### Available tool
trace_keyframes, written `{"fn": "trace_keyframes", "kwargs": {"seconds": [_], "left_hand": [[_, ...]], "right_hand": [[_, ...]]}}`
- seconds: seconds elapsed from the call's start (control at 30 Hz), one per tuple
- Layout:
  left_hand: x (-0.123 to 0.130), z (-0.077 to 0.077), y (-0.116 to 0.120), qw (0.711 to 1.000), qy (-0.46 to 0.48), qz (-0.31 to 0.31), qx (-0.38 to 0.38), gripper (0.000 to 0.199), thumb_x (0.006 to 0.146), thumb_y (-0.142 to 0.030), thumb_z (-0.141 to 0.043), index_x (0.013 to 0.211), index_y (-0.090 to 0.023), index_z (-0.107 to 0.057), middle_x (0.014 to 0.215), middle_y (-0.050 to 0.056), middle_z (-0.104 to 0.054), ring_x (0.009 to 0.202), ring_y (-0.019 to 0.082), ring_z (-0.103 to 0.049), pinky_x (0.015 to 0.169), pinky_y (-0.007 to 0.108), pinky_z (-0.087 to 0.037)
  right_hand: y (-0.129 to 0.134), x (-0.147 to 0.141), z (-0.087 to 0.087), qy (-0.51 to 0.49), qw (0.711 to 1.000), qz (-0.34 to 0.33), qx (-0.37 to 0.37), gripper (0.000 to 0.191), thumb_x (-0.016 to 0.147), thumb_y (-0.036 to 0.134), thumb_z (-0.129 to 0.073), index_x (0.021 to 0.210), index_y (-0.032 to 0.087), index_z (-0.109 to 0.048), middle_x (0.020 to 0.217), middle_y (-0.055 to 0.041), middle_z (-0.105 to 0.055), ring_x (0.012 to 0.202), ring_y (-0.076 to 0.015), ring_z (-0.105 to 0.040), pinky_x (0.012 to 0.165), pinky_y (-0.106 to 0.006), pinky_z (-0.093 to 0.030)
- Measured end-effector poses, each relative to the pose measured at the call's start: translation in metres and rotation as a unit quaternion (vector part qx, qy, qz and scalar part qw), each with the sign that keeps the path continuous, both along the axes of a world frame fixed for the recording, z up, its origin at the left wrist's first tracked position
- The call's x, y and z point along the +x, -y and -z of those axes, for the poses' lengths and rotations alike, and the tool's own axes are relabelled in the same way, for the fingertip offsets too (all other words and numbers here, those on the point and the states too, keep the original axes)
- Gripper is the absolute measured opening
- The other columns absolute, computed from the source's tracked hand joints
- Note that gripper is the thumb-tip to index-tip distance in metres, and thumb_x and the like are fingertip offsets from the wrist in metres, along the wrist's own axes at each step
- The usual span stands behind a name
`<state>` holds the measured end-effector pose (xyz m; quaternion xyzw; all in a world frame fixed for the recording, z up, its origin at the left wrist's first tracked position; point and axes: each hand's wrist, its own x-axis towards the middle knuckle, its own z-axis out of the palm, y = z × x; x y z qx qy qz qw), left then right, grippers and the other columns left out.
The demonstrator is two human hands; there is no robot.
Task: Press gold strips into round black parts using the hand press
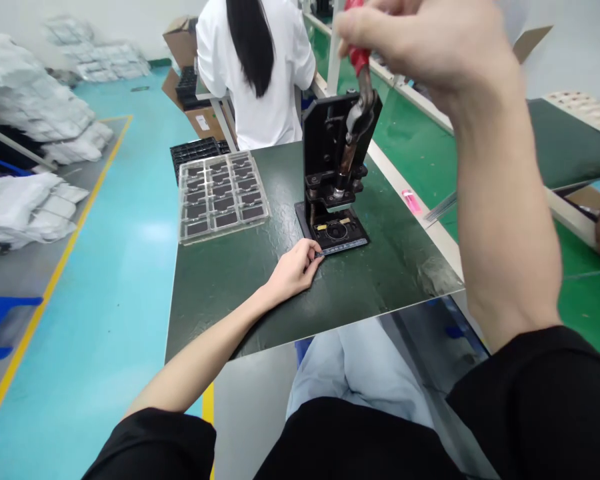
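Observation:
A black hand press stands upright on the green-topped table. Its red-gripped lever points up, and my right hand is closed around the grip near the top of the view. My left hand rests on the table, thumb and fingers pinched at the front left corner of the press base. On that base lies a dark fixture with a round ring and small gold-coloured pieces. The press head sits above it with a gap between. What lies right between my left fingertips is partly hidden.
A clear compartment tray of dark flat parts lies left of the press, with black trays behind. A pink object lies by the right edge. A person in white sits ahead. A green conveyor runs along the right.

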<state>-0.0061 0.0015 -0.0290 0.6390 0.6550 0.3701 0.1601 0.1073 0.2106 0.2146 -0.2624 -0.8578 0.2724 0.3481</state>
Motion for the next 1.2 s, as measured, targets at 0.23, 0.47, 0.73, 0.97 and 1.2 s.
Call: {"fn": "trace_keyframes", "kwargs": {"seconds": [0.23,0.47,0.73,0.97,1.2], "left_hand": [[-0.001,-0.001,0.001,1.000,-0.003,0.000,-0.003,0.008,0.098,-0.024,-0.057,0.104,-0.022,-0.052,0.080,-0.004,-0.053,0.064,0.012,-0.052,0.067,0.025,-0.047],[-0.003,-0.002,0.003,1.000,-0.023,-0.008,0.000,0.010,0.096,-0.023,-0.057,0.105,-0.023,-0.053,0.077,-0.005,-0.052,0.061,0.012,-0.050,0.064,0.024,-0.045],[-0.010,-0.005,0.002,0.999,-0.037,-0.016,-0.004,0.008,0.097,-0.029,-0.055,0.102,-0.023,-0.053,0.072,-0.005,-0.050,0.055,0.011,-0.048,0.056,0.023,-0.041],[-0.013,-0.012,0.001,0.998,-0.052,-0.026,-0.011,0.013,0.094,-0.033,-0.055,0.103,-0.022,-0.054,0.072,-0.004,-0.053,0.056,0.013,-0.051,0.055,0.025,-0.043],[-0.012,-0.016,0.004,0.996,-0.084,-0.037,-0.010,0.014,0.094,-0.035,-0.054,0.102,-0.024,-0.054,0.071,-0.005,-0.053,0.057,0.015,-0.054,0.058,0.027,-0.046]], "right_hand": [[-0.010,0.017,0.094,-0.092,0.975,0.190,0.064,0.041,0.107,0.031,-0.058,0.067,0.020,-0.061,0.063,0.0052,-0.051,0.062,-0.0085,-0.042,0.068,-0.027,-0.042],[0.096,0.038,0.208,0.125,0.980,0.154,-0.006,0.051,0.085,0.068,-0.074,0.099,0.019,-0.070,0.099,-0.0152,-0.076,0.096,-0.0347,-0.068,0.086,-0.047,-0.053],[0.091,0.013,0.196,0.206,0.958,0.197,0.019,0.063,0.098,0.071,-0.050,0.108,0.012,-0.068,0.099,-0.0266,-0.073,0.106,-0.0452,-0.062,0.091,-0.060,-0.049],[0.103,0.052,0.181,0.200,0.965,0.168,-0.003,0.045,0.091,0.058,-0.071,0.106,0.015,-0.071,0.101,-0.0167,-0.075,0.103,-0.0346,-0.067,0.094,-0.047,-0.052],[0.152,0.238,0.186,0.087,0.961,0.212,-0.156,0.036,0.083,0.066,-0.074,0.089,0.031,-0.078,0.077,-0.0043,-0.075,0.068,-0.0255,-0.071,0.061,-0.039,-0.056]]}}
